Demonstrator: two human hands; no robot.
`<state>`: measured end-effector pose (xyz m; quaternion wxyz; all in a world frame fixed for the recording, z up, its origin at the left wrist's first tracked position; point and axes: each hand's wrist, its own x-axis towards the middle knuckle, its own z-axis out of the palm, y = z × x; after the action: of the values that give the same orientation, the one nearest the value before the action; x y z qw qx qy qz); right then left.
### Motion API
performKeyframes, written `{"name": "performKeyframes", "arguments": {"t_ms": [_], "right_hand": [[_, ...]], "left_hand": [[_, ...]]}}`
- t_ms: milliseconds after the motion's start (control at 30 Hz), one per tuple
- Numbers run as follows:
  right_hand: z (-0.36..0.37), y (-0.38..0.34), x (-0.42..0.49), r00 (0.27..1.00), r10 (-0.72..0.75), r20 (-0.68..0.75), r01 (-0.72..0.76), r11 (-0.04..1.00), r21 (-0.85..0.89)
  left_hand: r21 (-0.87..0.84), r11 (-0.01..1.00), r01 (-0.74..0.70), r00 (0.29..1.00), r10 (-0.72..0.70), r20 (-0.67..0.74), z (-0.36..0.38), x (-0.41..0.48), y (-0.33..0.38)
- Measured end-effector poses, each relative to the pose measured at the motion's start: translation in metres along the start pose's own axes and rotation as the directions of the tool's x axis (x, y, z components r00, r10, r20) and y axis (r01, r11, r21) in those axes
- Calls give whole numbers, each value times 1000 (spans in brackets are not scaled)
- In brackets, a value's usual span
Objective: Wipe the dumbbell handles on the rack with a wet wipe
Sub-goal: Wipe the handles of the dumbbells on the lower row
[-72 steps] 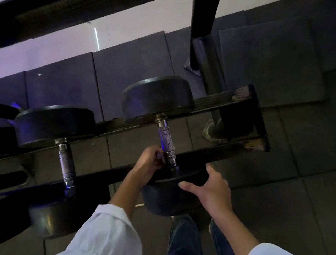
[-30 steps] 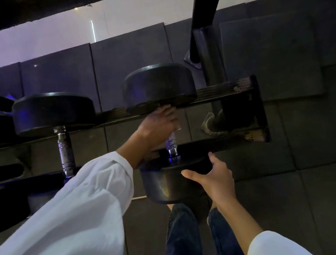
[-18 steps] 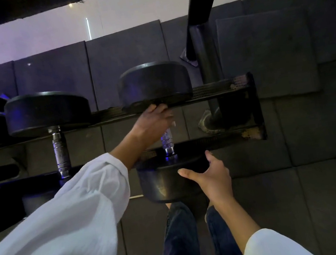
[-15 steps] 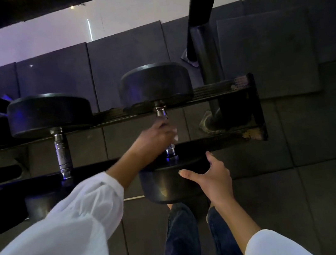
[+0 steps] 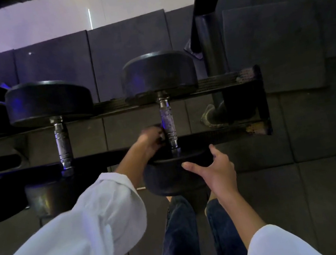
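Floor: dark rubber tiles [image 5: 315, 127] fill the background, with a pale wall across the top edge.
Rack: black dumbbell rack [image 5: 261, 100] crosses the middle of the frame and ends right of centre; its upper tier is a dark band cut off by the top edge.
Left sleeve: white sleeve [image 5: 81, 238] covers the lower left and is blurred.
Right-hand dumbbell: dumbbell [image 5: 159, 74] lies across both rails, centre frame; its near head is partly behind both hands.
Neighbour: second dumbbell [image 5: 49, 101] sits to its left; a third is cut off by the left edge.
Legs: jeans [image 5: 178, 235] at bottom centre, feet hidden under the near head.
Right hand: right hand [image 5: 215, 170] is spread open, thumb and fingers against the near head.
Left hand: left hand [image 5: 151, 139] is dark and blurred, fingers curled against the left side of the handle's lower part; what they hold I cannot tell.
Handle: knurled steel handle [image 5: 167, 118] is bare above the hand.
Wet wipe: not made out.
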<state>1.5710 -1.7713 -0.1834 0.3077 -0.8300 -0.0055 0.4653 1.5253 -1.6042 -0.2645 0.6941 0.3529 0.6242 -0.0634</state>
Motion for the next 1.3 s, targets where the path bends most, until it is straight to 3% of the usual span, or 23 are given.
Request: {"name": "performKeyframes", "arguments": {"t_ms": [67, 167, 233, 367, 467, 533, 667, 767, 933, 1033, 1133, 1200, 1233, 1300], "right_hand": [[0, 1, 1, 1000, 2, 2, -2, 1000, 6], [0, 3, 2, 1000, -6, -1, 6, 1000, -7], [1, 4, 3, 1000, -2, 3, 2, 1000, -7], [0, 4, 2, 1000, 9, 4, -9, 1000, -10], [0, 5, 2, 1000, 13, 11, -14, 1000, 14], [2, 6, 2, 1000, 7, 9, -7, 1000, 15], [1, 4, 1, 1000, 6, 2, -6, 1000, 14], [-1, 2, 0, 1000, 1, 8, -1, 1000, 18], [-2, -1, -2, 1000, 2, 9, -2, 1000, 9], [-3, -1, -2, 1000, 2, 5, -2, 1000, 2], [-3, -1, -3, 1000, -3, 4, 3, 1000, -3], [-3, -2, -4, 1000, -1, 4, 1, 1000, -4], [-4, -2, -4, 1000, -1, 5, 1, 1000, 0], [-4, -2, -4, 1000, -14, 6, 14, 1000, -9]], "left_hand": [[-205, 978, 37, 997, -21, 77, -2, 5, 19], [-511, 858, -46, 995, 87, 56, 10, 19, 46], [-462, 887, -3, 985, 83, 152, 15, 18, 34], [-145, 987, 74, 962, -33, 270, 9, 10, 4], [-346, 923, 170, 959, -75, 272, 10, 18, 21], [-449, 879, 160, 967, -48, 251, 13, 24, 27], [-154, 985, 78, 958, -31, 285, 11, 9, 6], [10, 997, 70, 977, -71, 203, -7, -3, 5], [377, 901, -215, 969, 149, 195, -25, -34, -3], [646, 642, -412, 904, 374, 205, -28, -40, -9], [762, 267, -590, 758, 508, 409, -23, -44, -2], [746, -93, -660, 636, 459, 620, -16, -43, 6], [730, -271, -628, 627, 380, 680, -10, -41, 10], [672, -547, -499, 684, 227, 693, 7, -36, 22]]}}
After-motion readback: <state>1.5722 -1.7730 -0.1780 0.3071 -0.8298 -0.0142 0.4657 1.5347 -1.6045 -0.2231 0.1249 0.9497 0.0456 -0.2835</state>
